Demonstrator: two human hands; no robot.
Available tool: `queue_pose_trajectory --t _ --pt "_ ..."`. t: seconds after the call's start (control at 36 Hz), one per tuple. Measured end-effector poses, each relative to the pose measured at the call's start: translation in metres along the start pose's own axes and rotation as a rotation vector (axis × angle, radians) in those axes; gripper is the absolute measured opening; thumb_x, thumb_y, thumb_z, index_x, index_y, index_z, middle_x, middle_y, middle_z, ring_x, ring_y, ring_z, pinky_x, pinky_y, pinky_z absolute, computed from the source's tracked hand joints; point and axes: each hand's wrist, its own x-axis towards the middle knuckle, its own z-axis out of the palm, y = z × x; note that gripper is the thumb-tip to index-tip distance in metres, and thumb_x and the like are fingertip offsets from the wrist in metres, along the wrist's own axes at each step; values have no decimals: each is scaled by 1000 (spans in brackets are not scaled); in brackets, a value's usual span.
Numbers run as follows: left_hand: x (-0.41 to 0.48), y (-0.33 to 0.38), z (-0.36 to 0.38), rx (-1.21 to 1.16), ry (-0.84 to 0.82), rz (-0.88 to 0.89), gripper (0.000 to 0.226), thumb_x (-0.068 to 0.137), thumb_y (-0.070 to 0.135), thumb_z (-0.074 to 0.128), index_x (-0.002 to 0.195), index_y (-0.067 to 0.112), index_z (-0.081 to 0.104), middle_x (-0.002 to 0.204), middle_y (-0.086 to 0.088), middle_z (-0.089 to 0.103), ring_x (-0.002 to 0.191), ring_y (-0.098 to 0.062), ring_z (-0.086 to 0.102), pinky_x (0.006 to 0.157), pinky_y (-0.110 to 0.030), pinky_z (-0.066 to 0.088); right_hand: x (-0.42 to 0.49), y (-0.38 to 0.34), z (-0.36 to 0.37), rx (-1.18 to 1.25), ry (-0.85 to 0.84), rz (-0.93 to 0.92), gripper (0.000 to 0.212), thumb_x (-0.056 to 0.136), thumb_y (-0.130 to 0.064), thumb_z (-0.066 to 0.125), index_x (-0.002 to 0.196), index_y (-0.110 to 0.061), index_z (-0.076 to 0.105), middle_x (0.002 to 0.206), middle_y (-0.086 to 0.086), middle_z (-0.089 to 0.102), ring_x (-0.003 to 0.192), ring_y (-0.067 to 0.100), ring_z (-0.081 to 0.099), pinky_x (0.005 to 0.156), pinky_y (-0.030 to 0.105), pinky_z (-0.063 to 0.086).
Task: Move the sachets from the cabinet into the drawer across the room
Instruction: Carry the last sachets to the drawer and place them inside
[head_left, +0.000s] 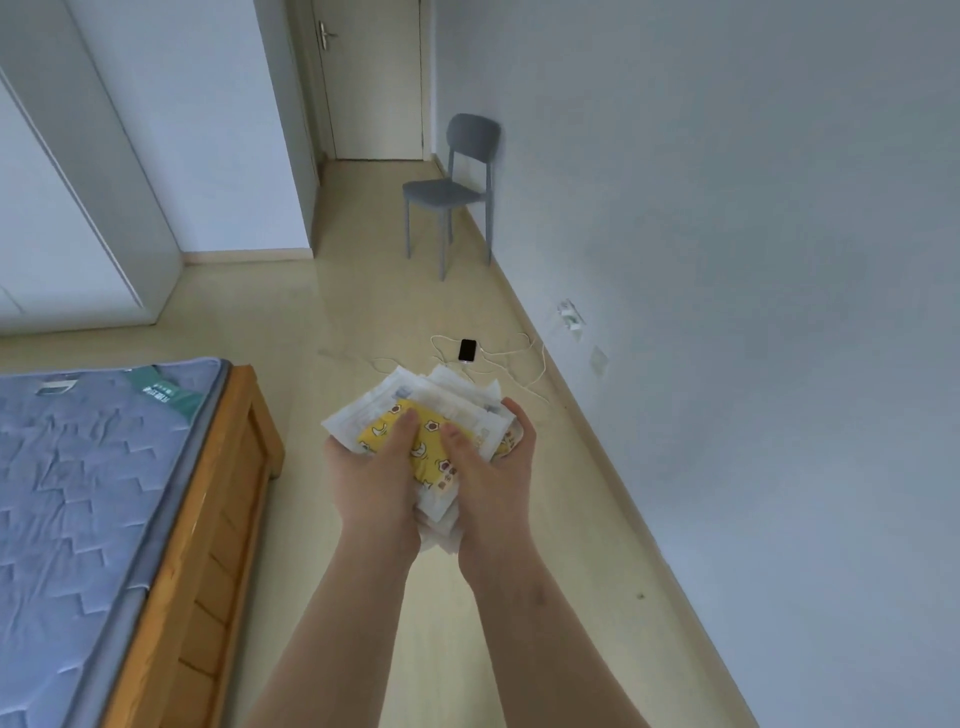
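Carry step, judged mid-transit; stack of sachets (441, 415) cradled between both hands at near centre, above floor; left hand (374, 467) and right hand (493, 467) curled under stack, thumbs pressed on yellow top sachet (415, 441); drawer not in view. Keep thumbs down, stack level; step clear of phone (467, 349) and cable (519, 364) on floor ahead.

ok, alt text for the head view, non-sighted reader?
A person's left hand and right hand together grip a bundle of sachets, white with a yellow patterned sachet on top, above a pale floor. A mattress on a wooden bed frame is at left; ahead lie a phone with white cables, a grey chair and a closed door.
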Motion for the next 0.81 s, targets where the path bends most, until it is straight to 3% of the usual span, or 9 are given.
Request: queue_pose_trajectory --t 0.17,0.25,0.33,0.44,0.5,0.58,0.69,0.81 --pt "109 0 58 -9 59 12 20 84 9 67 76 26 61 64 8 70 64 -14 71 67 -39 58 127 9 30 38 -64 50 51 77 -2 70 118 -21 47 117 15 60 103 32 64 84 46 55" --pt "168 7 94 -27 104 20 25 85 9 67 75 28 53 58 13 67 56 -8 67 67 -36 57 199 6 48 33 -85 71 51 82 0 67 121 -23 44 117 11 59 103 28 64 85 43 55" --pt "221 21 129 -45 154 1 24 84 11 68 78 29 53 73 4 68 68 -15 68 71 -39 58 265 -4 72 3 -121 55 61 74 -7 72 128 -10 43 119 19 58 102 34 64 82 43 57" --pt "293 38 153 -136 261 -29 21 84 13 69 94 24 53 86 1 66 66 -11 68 51 -25 54 340 -3 113 -17 -198 80 58 76 -6 70 127 -10 43 117 20 59 103 35 63 82 44 56" --pt "330 43 154 -154 327 -47 32 82 16 71 107 20 51 95 0 65 75 -14 68 55 -27 54 370 7 135 -45 -244 113 63 72 -11 69 129 -7 42 119 23 58 104 37 63 81 43 56" --pt "387 47 151 -179 394 -53 38 81 18 72 110 20 48 100 -2 65 82 -20 68 65 -34 56 413 25 168 -91 -277 164 57 80 -6 68 130 -10 43 120 20 59 103 33 64 77 37 58" --pt "472 53 148 -192 423 -49 37 82 17 71 112 18 48 98 -3 65 80 -19 68 62 -32 56 476 50 218 -89 -304 232 55 85 -4 65 130 -23 41 117 8 62 99 23 66 78 35 57" --pt "571 72 143 -177 403 -25 40 81 18 72 116 14 52 101 -7 67 82 -23 69 69 -38 58 543 70 288 -134 -290 188 66 72 -10 71 130 -10 41 119 21 59 102 36 64 78 41 57"
